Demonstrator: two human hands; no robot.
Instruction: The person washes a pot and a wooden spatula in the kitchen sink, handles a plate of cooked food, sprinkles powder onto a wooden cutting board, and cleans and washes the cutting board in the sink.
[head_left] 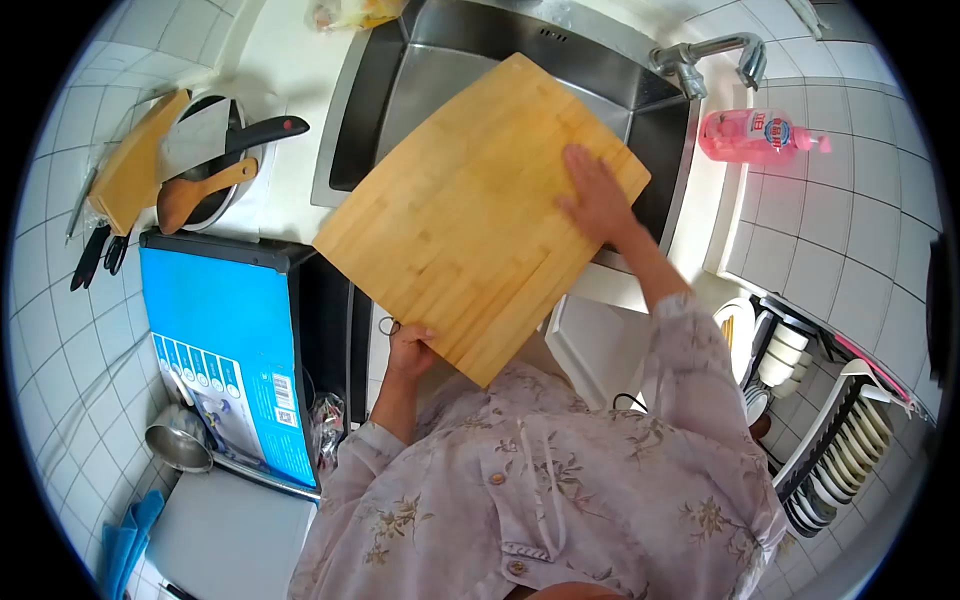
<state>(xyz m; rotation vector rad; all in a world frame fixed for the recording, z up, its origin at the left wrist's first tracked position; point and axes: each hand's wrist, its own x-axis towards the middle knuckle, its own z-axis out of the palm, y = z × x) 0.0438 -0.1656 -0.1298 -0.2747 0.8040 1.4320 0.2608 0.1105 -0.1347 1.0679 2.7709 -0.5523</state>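
A wooden cutting board (480, 210) is held at a slant above the sink, its near corner close to my body. At its lower left edge my left hand (410, 352) grips it, thumb on the top face and the other fingers hidden beneath. A small metal ring (389, 326) shows beside that hand. My right hand (597, 195) lies flat on the board's upper face near the right edge, thumb apart from the fingers. Behind and below the board is the steel sink (440, 60), partly covered by it.
A chrome faucet (710, 60) and a pink soap bottle (750, 136) stand right of the sink. At left are a knife block (140, 165), a cleaver (215, 140), a wooden spoon (200, 195) and a blue box (230, 350). A dish rack (835, 440) hangs at right.
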